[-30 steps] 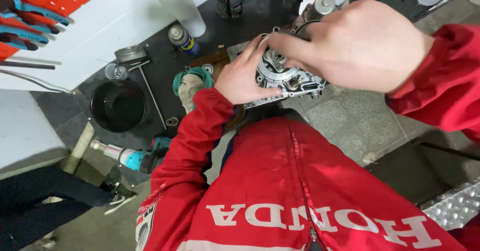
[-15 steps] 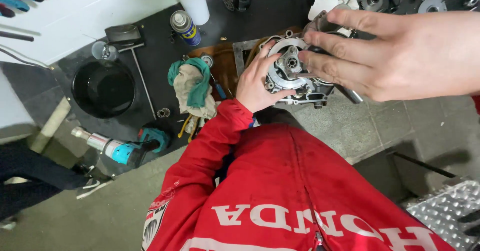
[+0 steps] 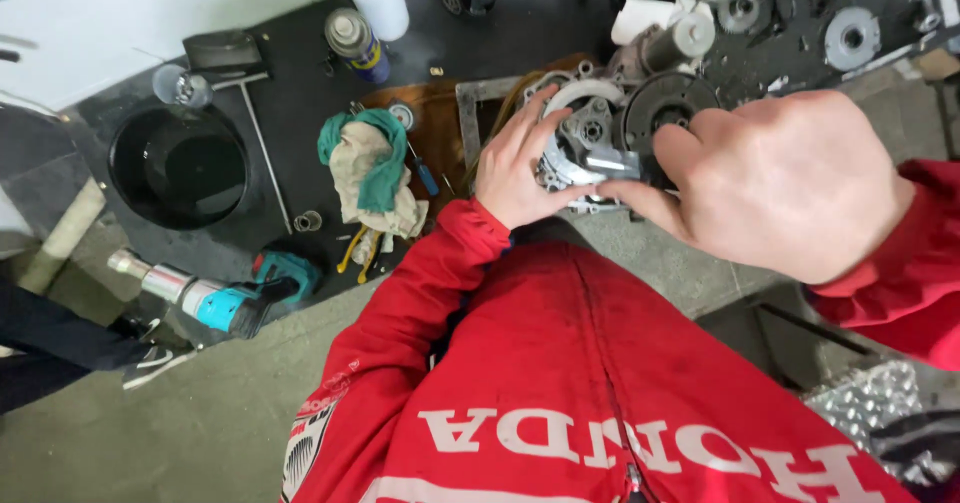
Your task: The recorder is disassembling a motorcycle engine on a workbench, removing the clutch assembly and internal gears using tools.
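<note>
I see my left hand (image 3: 520,168) gripping the near-left side of the engine part (image 3: 600,138), fingers spread over its rim. My right hand (image 3: 770,178) pinches a small metal piece (image 3: 612,163) against its middle (thumb and forefinger closed). The part sits mid-mat (image 3: 300,113), right of a rag (image 3: 372,168).

A grey metal engine case (image 3: 600,138), round cover facing up, sits on the dark mat's (image 3: 300,133) near edge.
</note>
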